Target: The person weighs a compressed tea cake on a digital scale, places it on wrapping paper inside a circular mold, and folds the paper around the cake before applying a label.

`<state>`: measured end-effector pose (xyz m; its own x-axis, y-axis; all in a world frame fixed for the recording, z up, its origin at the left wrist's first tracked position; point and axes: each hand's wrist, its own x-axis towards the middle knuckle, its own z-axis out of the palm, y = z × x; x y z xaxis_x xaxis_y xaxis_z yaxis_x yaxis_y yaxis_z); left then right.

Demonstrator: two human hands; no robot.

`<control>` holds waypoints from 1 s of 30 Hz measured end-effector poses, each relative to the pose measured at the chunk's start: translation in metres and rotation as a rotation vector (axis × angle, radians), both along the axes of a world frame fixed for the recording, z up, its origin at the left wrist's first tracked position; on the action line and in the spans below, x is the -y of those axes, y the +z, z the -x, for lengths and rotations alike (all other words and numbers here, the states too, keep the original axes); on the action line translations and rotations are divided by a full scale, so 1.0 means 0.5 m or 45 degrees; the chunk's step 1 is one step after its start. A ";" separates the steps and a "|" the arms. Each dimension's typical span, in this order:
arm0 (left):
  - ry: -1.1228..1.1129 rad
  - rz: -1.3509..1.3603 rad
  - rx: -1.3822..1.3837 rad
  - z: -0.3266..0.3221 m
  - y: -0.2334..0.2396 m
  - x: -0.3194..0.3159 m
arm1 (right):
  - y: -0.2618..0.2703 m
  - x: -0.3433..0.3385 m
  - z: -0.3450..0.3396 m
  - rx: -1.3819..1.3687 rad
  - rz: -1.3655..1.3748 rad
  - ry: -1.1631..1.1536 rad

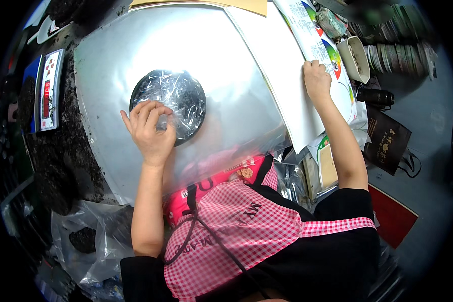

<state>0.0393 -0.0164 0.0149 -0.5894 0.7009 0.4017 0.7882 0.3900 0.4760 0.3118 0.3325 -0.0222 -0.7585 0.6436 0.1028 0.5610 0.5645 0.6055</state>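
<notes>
A round black disc wrapped in clear plastic film lies on a stack of large clear plastic sheets. My left hand rests over the disc's lower left part, fingers bent, thumb and fingertips close together at the crinkled film; whether they pinch it is unclear. Off to the right, my right hand has its fingers curled at the edge of large white paper sheets, beside printed sheets with coloured round designs. Its fingertips are partly hidden, so a grip on the paper cannot be made out.
A digital scale with a lit red display stands at the left, with dark crumbs on the table around it. A clear plastic bag holding a dark piece is at lower left. On the right are a cream container and a dark paper bag.
</notes>
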 end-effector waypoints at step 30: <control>-0.003 -0.518 1.676 0.066 -0.021 0.063 | 0.089 0.486 0.406 -0.523 1.265 0.705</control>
